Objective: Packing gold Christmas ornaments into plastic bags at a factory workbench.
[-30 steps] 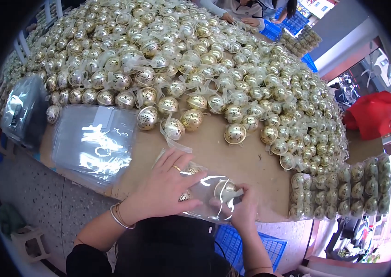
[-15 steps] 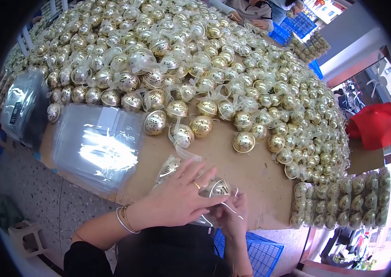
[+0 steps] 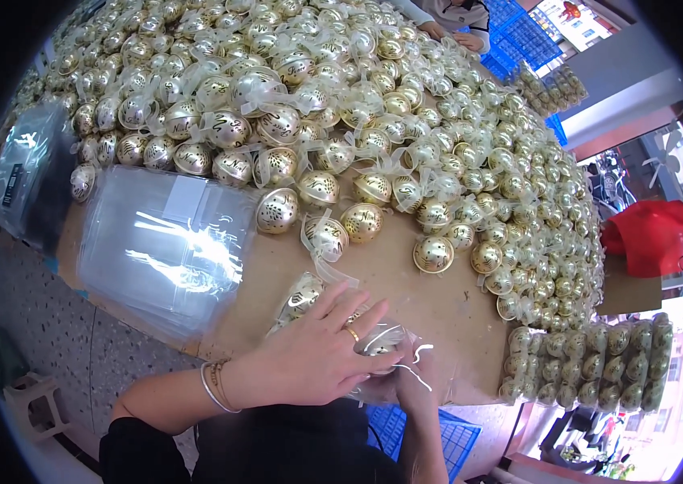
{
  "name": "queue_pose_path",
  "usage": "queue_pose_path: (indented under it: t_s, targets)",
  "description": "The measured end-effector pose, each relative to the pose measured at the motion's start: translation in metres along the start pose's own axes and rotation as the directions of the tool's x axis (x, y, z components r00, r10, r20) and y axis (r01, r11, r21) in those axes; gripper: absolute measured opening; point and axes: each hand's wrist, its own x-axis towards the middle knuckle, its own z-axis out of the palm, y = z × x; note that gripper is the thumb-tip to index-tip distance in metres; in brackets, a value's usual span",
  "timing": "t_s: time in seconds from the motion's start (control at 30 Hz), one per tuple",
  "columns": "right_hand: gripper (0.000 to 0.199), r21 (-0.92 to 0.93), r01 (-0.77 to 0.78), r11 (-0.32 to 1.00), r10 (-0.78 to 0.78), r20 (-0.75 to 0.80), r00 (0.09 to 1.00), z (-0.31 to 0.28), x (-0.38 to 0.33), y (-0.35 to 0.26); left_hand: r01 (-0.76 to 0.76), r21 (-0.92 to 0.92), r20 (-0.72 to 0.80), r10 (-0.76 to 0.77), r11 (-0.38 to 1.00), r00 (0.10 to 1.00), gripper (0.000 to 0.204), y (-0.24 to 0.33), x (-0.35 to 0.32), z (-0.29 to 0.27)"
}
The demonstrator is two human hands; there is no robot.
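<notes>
Head view: the left hand (image 3: 317, 355) lies flat, fingers spread, pressing a clear plastic bag (image 3: 358, 339) at the near edge of the brown table (image 3: 430, 306). It covers most of the bag; one gold ball (image 3: 303, 294) shows inside at its far left end. The right hand (image 3: 414, 379) is largely hidden under the left, and whether its fingers grip the bag's right end cannot be told. A stack of clear bags (image 3: 164, 250) lies left. Far off, a heap of gold balls (image 3: 341, 105) runs out of frame.
</notes>
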Motion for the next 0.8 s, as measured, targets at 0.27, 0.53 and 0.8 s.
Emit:
queue_pose_path:
  t_s: [0.27,0.53,0.8]
  targets:
    - [0.051,0.682,-0.184,0.708,0.300,-0.054,0.952,0.013,-0.002,-0.014,0.052,0.004,-0.024,-0.052,0.999,0.998,0.041,-0.005,-0.001,0.001]
    - [0.011,-0.117,0.059,0.991,-0.104,-0.431,0.896,-0.069,0.063,-0.077,0.055,0.045,-0.049,-0.053,0.997,0.997,0.044,-0.004,-0.002,0.004]
    - [0.049,-0.717,0.522,0.462,-0.538,0.241,0.808,0.000,0.252,-0.152,0.025,0.070,-0.115,-0.017,0.997,0.993,0.041,-0.003,0.000,0.016]
